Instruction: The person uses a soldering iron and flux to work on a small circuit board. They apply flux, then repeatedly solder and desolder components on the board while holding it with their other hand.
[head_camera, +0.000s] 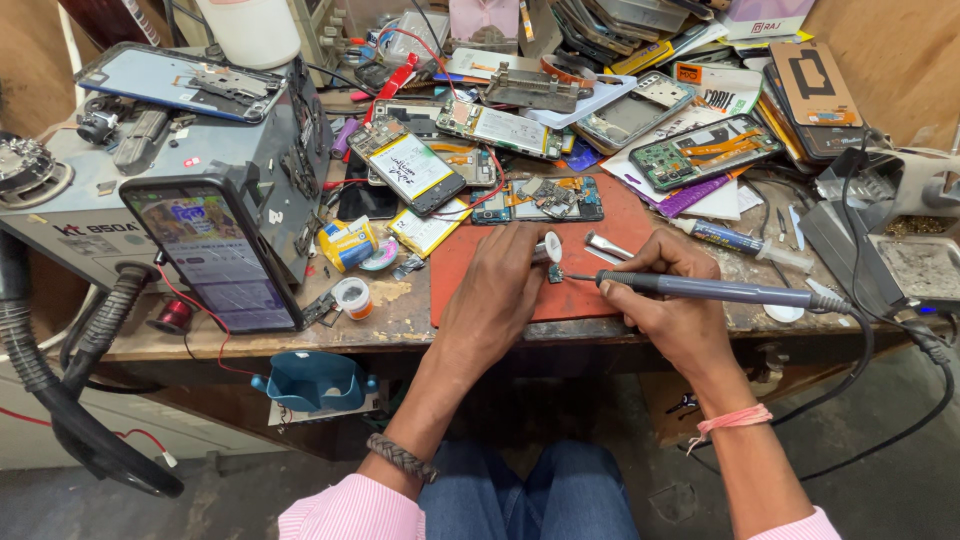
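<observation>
Fingers (535, 262) touching small circuit board (554, 273), soldering iron (700, 291) tip beside

Phone repair workshop, small and crowded. Worn wooden bench (400, 320) strewn edge to edge with opened handsets (405, 165), bare circuit boards (705, 150), loose screens and back covers. Red work mat (520, 300) at centre front. Grey hot-air rework station (215, 160) at left, with ribbed black hose (70, 400) and a lit phone (215, 255) leaning on its face. Soldering iron (700, 291) with trailing cable. Solder wire spool (351, 297), tape rolls, syringe of flux (745, 243), tweezers (608, 245). Blue plastic holder (312, 382) hung under the bench edge. Bare concrete floor (880, 490) below.
</observation>
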